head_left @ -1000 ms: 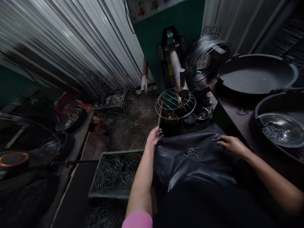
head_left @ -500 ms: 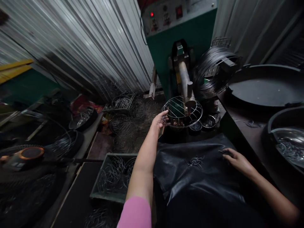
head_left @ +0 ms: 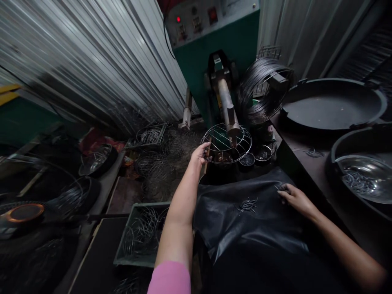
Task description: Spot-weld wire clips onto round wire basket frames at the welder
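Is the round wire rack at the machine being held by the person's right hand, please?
No, the left hand grips the wire rack rim; the right hand rests on the black sheet.

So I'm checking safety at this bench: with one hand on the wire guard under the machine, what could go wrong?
1. The left hand grips the rim of the wire guard right beside the machine's arm; its fingers could get pinched.
2. The right hand rests by loose wire pieces on the black sheet; the ends might prick it, or the pieces could slide off.
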Available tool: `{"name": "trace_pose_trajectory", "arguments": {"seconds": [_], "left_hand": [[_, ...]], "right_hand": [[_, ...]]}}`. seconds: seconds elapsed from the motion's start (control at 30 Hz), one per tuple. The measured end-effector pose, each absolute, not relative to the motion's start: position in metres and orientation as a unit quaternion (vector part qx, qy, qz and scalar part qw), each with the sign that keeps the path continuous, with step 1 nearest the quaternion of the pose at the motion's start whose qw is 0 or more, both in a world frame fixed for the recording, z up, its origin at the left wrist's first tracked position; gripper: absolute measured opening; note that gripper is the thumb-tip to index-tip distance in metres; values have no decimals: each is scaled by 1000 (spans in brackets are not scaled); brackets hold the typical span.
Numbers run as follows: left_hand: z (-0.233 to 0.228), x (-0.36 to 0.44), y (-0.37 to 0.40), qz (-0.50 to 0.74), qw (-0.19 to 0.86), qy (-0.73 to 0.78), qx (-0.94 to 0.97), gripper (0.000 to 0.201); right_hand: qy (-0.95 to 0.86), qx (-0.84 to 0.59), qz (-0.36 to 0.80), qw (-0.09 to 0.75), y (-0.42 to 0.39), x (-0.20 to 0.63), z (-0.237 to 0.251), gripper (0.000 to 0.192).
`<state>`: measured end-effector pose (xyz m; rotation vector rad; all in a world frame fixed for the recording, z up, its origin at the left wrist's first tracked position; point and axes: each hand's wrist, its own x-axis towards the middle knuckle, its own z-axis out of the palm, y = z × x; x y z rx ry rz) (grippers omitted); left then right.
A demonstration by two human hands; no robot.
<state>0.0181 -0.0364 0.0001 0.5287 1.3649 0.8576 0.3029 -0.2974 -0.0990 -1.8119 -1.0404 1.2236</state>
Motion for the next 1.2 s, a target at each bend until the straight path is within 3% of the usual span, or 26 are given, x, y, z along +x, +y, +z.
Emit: {"name": "trace_pose_trajectory", "arguments": {"seconds": [0.1, 0.23, 0.33, 0.67, 1.2], "left_hand": [[8, 25, -41, 381, 649, 621, 217, 29], [12, 30, -50, 432, 626, 615, 206, 31], [11, 31, -58, 459, 621, 601, 204, 29], [3, 44, -77, 524, 605, 562, 207, 39], [9, 49, -85, 542, 588, 567, 199, 41]], "right_hand": [[-395, -693, 468, 380, -292, 301, -95, 38], [-395, -610, 449, 520, -260, 278, -57, 41], [-423, -541, 443, 576, -223, 246, -25, 41], [-517, -567, 411, 492, -166, 202, -23, 34], [-525, -556, 385, 517, -166, 209, -24, 33]]}}
